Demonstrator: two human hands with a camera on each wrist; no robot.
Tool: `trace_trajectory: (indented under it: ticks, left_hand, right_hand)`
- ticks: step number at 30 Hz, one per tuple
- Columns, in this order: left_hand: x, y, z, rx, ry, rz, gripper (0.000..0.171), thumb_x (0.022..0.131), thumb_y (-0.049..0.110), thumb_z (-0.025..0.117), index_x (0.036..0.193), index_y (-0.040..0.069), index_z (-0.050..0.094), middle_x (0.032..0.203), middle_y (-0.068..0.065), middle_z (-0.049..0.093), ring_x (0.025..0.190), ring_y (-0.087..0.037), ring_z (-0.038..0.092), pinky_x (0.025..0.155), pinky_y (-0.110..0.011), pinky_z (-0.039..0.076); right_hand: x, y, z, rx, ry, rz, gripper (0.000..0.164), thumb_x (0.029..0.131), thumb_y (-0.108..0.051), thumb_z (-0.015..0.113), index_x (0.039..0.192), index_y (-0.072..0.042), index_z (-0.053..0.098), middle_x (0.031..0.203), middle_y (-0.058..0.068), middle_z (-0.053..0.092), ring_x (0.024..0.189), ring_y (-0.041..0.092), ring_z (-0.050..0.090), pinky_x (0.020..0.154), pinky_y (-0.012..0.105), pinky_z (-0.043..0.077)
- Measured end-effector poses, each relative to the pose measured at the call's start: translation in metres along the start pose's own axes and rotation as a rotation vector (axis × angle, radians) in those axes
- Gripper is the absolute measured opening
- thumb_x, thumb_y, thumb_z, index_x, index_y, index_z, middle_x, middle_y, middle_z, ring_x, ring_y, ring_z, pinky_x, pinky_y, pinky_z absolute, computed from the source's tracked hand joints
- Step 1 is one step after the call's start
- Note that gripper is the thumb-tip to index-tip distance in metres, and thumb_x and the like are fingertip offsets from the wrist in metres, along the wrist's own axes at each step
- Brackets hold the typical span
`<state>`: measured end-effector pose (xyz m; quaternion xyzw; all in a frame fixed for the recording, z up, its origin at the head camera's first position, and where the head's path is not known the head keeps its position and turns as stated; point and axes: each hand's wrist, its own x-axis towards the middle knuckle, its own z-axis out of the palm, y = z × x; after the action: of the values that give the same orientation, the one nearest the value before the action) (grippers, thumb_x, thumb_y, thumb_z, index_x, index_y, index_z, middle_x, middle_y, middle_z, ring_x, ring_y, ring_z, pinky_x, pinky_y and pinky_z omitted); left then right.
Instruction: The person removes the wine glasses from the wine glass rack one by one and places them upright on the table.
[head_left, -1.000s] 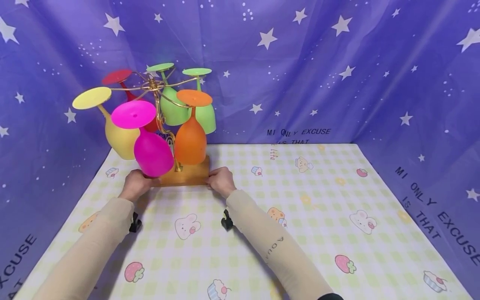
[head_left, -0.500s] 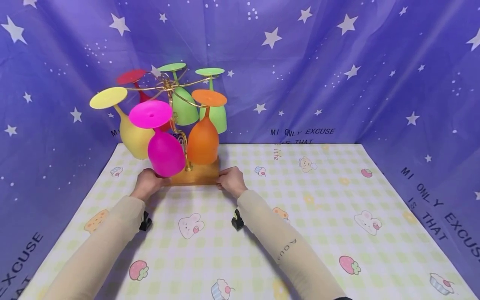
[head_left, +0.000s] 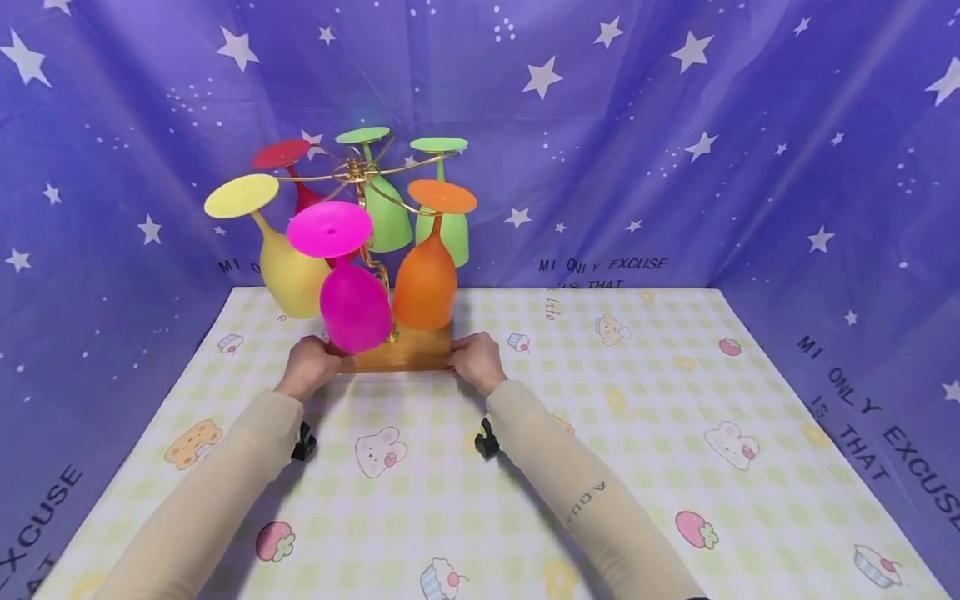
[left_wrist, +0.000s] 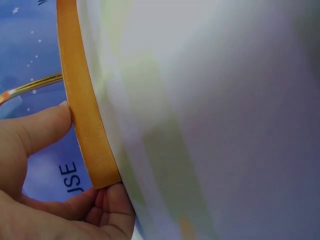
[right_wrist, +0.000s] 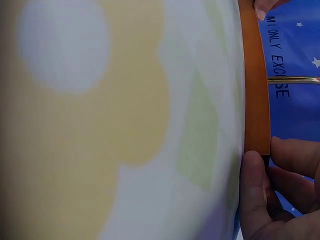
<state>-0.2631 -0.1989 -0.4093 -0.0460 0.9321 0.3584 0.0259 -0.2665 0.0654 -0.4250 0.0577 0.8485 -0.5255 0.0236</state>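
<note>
Left: beige-sleeved left hand (head_left: 311, 367) is drawn in to a narrow grip, holding the left end of the rectangular golden-brown wooden base (head_left: 405, 353). In the left wrist view one digit touches the base's upper edge; other fingers are curled against its end. Base lies at 3 o'clock from this hand.

Hanging inverted by their feet from the gold metal rack with curved arms (head_left: 356, 169), six goblets in all, counted left to right:
- 1 matte yellow stemmed goblet (head_left: 288, 275), 11 o'clock from left hand;
- 1 red stemmed goblet (head_left: 281, 154), partly hidden, at 10 o'clock of the rack's hub;
- 1 bright magenta stemmed goblet (head_left: 356, 308), nearest, 1 o'clock from left hand;
- 2 light green stemmed goblets (head_left: 390, 221), at about 12 and 2 o'clock of the hub;
- 1 orange stemmed goblet (head_left: 426, 287), 11 o'clock from right hand.

Rack count: 1, upright on its base, between the hands.

Right: right hand (head_left: 477, 360), also beige-sleeved, is likewise narrow, its fingers gripping the base's right end; base at 9 o'clock from it. Green-and-white checked cloth (head_left: 637, 417) extends towards 3 o'clock.
</note>
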Motion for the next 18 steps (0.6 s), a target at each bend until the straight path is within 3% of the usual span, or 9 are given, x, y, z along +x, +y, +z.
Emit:
trace_trajectory:
  ticks: [7,18]
  left_hand:
    - [0.000,0.005,0.007,-0.005,-0.018,0.017,0.031,0.080,0.021,0.072,0.093,-0.006,0.064,0.089,-0.017,0.063,0.080,-0.028,0.055,0.074,-0.039,0.046]
    - [0.000,0.017,0.020,-0.020,-0.040,0.019,0.031,0.082,0.022,0.073,0.095,-0.004,0.062,0.093,-0.017,0.062,0.084,-0.029,0.056,0.077,-0.040,0.047]
  right_hand:
    - [0.000,0.004,-0.010,-0.035,0.010,-0.004,0.021,0.077,-0.001,0.071,0.098,0.001,0.074,0.089,0.014,0.072,0.056,0.016,0.066,0.057,0.025,0.054]
    - [0.001,0.015,-0.026,0.026,0.009,0.041,0.023,0.079,0.001,0.070,0.101,0.006,0.071,0.085,0.017,0.071,0.059,0.020,0.067,0.057,0.028,0.055]
